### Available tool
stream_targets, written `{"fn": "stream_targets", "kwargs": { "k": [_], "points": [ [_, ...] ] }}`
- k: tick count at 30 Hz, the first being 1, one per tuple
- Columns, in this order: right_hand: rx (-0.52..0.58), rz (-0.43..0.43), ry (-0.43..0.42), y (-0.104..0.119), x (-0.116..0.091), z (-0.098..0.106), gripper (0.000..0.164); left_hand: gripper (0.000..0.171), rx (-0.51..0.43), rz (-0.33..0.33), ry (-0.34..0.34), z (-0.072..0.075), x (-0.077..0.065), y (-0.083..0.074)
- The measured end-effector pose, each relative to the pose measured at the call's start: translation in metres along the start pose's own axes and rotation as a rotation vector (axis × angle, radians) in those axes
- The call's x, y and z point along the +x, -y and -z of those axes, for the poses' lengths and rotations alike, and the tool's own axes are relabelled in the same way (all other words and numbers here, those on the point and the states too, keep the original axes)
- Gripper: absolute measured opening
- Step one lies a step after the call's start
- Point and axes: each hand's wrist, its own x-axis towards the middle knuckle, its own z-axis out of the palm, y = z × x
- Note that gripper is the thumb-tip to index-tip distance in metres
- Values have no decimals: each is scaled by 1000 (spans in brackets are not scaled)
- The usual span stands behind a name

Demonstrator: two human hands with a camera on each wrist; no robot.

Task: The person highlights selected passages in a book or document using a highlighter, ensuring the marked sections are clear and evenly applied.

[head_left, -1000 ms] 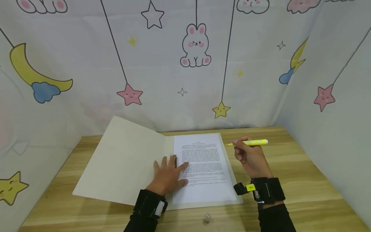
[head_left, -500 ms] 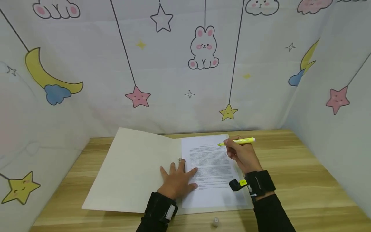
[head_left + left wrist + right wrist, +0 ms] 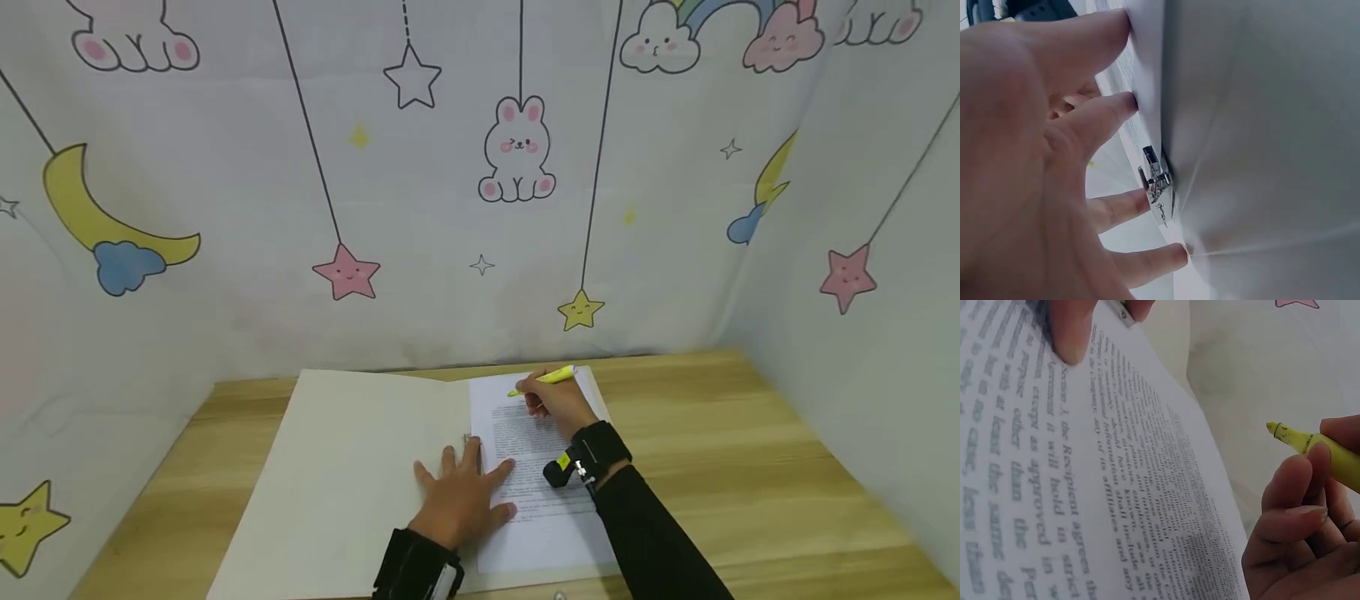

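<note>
Now, pinched by the right hand, the yellow highlighter has been swung left over the printed page, seemingly within marking reach; the left hand is laid fingers spread.

My left hand splayed, fingers spread, thumb out to the right. My right hand farther forward, thumb and fingers in a pinch, the rest curled under. Right forearm slants forward and inward.
</note>
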Motion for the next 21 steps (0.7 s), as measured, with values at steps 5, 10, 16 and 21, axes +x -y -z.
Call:
{"fn": "stream_targets", "kwargs": {
  "k": [5, 10, 16, 21],
  "points": [
    [0, -55, 26, -25, 8, -14, 9, 57, 7, -6, 29, -6, -8, 3],
    [-16, -63, 14, -34, 11, -18, 12, 57, 15, -25, 47, -7, -9, 4],
    [-1, -104, -23, -29, 10, -16, 15, 57, 34, -45, 35, -4, -8, 4],
    [8, -40, -4, -21, 10, -15, 14, 57, 54, -39, 23, 5, -6, 4]
  ]
}}
